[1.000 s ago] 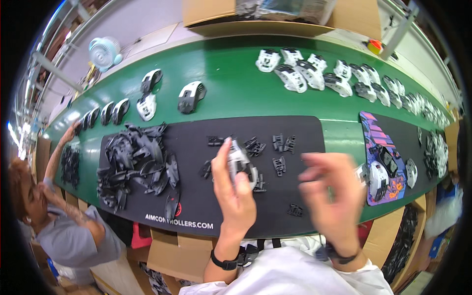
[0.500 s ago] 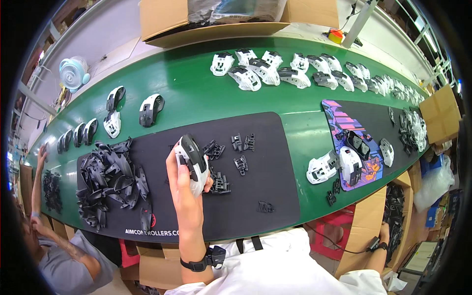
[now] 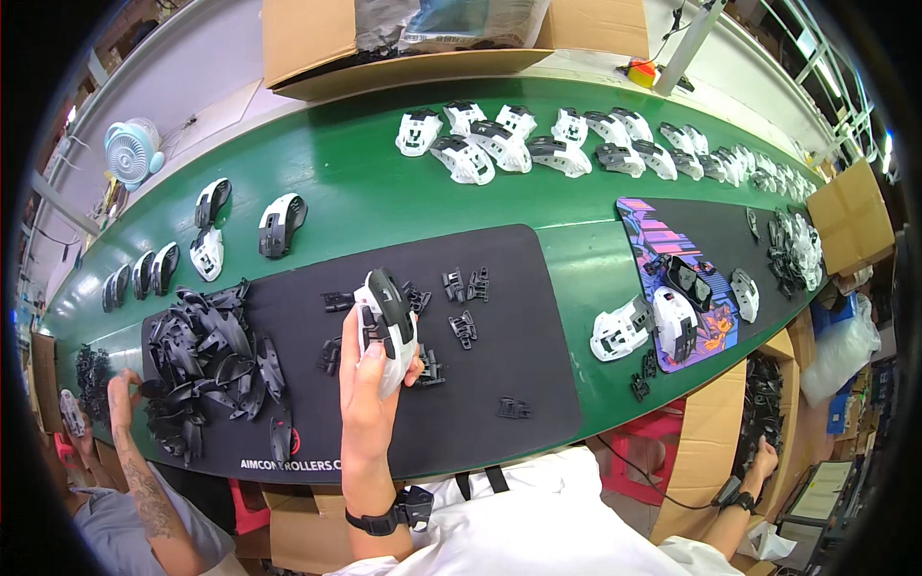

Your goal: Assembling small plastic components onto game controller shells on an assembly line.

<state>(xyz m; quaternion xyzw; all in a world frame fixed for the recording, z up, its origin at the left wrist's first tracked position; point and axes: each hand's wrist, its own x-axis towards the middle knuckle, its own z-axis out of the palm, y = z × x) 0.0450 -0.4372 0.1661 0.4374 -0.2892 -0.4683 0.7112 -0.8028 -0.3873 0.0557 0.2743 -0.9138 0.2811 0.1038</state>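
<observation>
Over the black desk mat my left hand is closed around a black-and-white computer mouse shell, tilted with its narrow end up. Several small black plastic brackets lie on the mat around that hand. A heap of curved black shell pieces sits on the mat's left side. At the lower right my right hand reaches down into a cardboard box of black plastic parts. Its fingers look curled among these parts, and what they hold is too small to make out.
Rows of mouse shells stand along the back of the green table. A patterned mat with more shells lies to the right. At far left, a co-worker's hand is near small black parts. A cable runs to my right wrist.
My left hand has shifted slightly with the mouse shell, turning it. My right hand has moved a little deeper over the box's parts. The co-worker's arm has come nearer, and a shell shows there.
</observation>
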